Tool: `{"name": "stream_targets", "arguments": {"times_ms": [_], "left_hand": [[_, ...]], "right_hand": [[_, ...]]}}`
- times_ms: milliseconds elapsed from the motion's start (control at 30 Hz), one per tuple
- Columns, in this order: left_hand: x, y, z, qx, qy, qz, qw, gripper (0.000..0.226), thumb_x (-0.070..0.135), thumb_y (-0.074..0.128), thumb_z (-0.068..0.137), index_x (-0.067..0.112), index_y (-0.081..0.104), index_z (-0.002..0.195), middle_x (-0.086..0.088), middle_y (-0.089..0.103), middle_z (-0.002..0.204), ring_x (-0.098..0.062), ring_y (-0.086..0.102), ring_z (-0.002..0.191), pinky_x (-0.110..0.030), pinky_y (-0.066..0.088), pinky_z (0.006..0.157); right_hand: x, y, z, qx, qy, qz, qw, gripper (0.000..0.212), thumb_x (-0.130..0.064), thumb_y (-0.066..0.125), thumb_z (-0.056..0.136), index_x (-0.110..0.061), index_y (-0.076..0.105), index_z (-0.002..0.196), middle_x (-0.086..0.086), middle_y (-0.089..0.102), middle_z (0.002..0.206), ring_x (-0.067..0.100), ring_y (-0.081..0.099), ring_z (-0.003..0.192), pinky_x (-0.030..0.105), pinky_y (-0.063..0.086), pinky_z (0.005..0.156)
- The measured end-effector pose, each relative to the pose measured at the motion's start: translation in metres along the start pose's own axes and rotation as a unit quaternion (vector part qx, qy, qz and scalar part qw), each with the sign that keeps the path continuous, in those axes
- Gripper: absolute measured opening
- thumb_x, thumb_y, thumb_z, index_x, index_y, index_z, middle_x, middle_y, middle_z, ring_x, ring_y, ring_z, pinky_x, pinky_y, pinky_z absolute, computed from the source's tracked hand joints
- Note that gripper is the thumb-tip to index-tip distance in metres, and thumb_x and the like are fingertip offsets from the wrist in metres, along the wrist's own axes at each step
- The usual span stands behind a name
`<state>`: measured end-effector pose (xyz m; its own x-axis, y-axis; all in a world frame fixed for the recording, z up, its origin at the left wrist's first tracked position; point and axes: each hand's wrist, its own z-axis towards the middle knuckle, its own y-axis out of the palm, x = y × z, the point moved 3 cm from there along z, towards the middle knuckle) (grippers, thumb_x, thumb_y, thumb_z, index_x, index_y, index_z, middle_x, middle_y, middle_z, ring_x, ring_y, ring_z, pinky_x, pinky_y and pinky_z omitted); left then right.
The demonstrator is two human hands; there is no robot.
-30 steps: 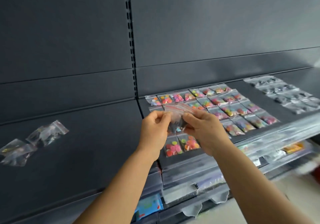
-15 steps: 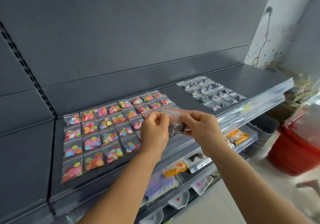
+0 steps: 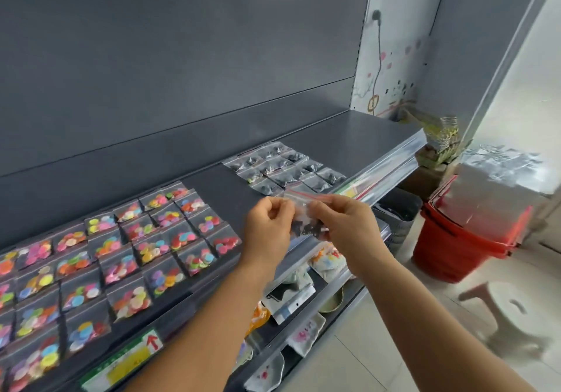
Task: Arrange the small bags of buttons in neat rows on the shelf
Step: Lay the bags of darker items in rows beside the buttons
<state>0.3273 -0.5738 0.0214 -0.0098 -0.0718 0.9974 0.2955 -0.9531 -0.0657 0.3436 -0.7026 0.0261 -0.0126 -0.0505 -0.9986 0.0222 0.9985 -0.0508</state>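
Observation:
Between my two hands hangs a small clear zip bag of dark buttons [image 3: 306,224] with a red seal strip. My left hand [image 3: 268,227] pinches its left side and my right hand [image 3: 344,227] pinches its right side, above the front edge of the dark grey shelf [image 3: 358,136]. Several bags of coloured buttons [image 3: 127,252] lie in rows on the left part of the shelf. A smaller block of bags of dark buttons [image 3: 282,167] lies in rows further right, just behind my hands.
Lower shelves [image 3: 303,306] under my arms hold packets and printed cloths. Stacked red baskets [image 3: 464,239] under a plastic cover stand on the floor at right, with a pale stool [image 3: 510,309] in front. A yellow price label [image 3: 127,358] sits on the shelf's front rail.
My view has swung right along the shelf: the coloured rows slid to the left and the dark-button block came near my hands. Both hands still hold the same bag.

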Motion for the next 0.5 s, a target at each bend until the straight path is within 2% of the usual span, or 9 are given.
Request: {"name": "stream_targets", "arguments": {"times_ms": [133, 267, 333, 433, 500], "left_hand": [[-0.005, 0.026, 0.047, -0.033, 0.007, 0.004, 0.999, 0.009, 0.016, 0.059, 0.09, 0.015, 0.065, 0.084, -0.005, 0.07, 0.081, -0.013, 0.062, 0.073, -0.029, 0.052, 0.07], [-0.007, 0.05, 0.103, -0.044, 0.028, 0.039, 0.998, 0.012, 0.018, 0.062, 0.089, 0.017, 0.067, 0.078, -0.002, 0.07, 0.074, -0.011, 0.06, 0.064, -0.028, 0.05, 0.059], [-0.007, 0.06, 0.13, -0.041, 0.029, 0.063, 0.997, 0.01, 0.021, 0.063, 0.088, 0.016, 0.068, 0.08, -0.003, 0.072, 0.076, -0.015, 0.063, 0.065, -0.03, 0.051, 0.056], [-0.005, 0.074, 0.166, -0.047, 0.043, 0.082, 0.995, 0.01, 0.021, 0.064, 0.087, 0.013, 0.07, 0.084, -0.003, 0.073, 0.076, -0.016, 0.066, 0.068, -0.034, 0.056, 0.07], [-0.004, 0.081, 0.186, -0.053, 0.05, 0.101, 0.992, 0.01, 0.022, 0.064, 0.087, 0.016, 0.07, 0.081, -0.001, 0.072, 0.072, -0.012, 0.062, 0.062, -0.033, 0.054, 0.068]], "right_hand": [[0.005, -0.022, 0.049, 0.017, 0.007, -0.005, 1.0, 0.01, -0.012, 0.066, 0.085, -0.013, 0.072, 0.077, 0.007, 0.063, 0.064, 0.017, 0.055, 0.059, 0.032, 0.051, 0.061], [0.005, -0.033, 0.109, 0.015, 0.006, -0.025, 1.0, 0.011, -0.015, 0.065, 0.085, -0.015, 0.074, 0.08, 0.003, 0.065, 0.064, 0.015, 0.058, 0.06, 0.031, 0.052, 0.06], [0.005, -0.036, 0.138, 0.015, 0.012, -0.032, 0.999, 0.011, -0.017, 0.065, 0.086, -0.015, 0.074, 0.081, 0.001, 0.064, 0.063, 0.011, 0.057, 0.057, 0.028, 0.051, 0.057], [0.002, -0.039, 0.176, 0.013, 0.01, -0.029, 0.999, 0.013, -0.017, 0.064, 0.087, -0.015, 0.073, 0.079, 0.0, 0.06, 0.058, 0.012, 0.05, 0.053, 0.025, 0.043, 0.052], [0.003, -0.041, 0.199, 0.009, 0.01, -0.041, 0.999, 0.02, -0.016, 0.062, 0.088, -0.015, 0.071, 0.07, 0.004, 0.056, 0.059, 0.018, 0.045, 0.056, 0.029, 0.039, 0.052]]}}
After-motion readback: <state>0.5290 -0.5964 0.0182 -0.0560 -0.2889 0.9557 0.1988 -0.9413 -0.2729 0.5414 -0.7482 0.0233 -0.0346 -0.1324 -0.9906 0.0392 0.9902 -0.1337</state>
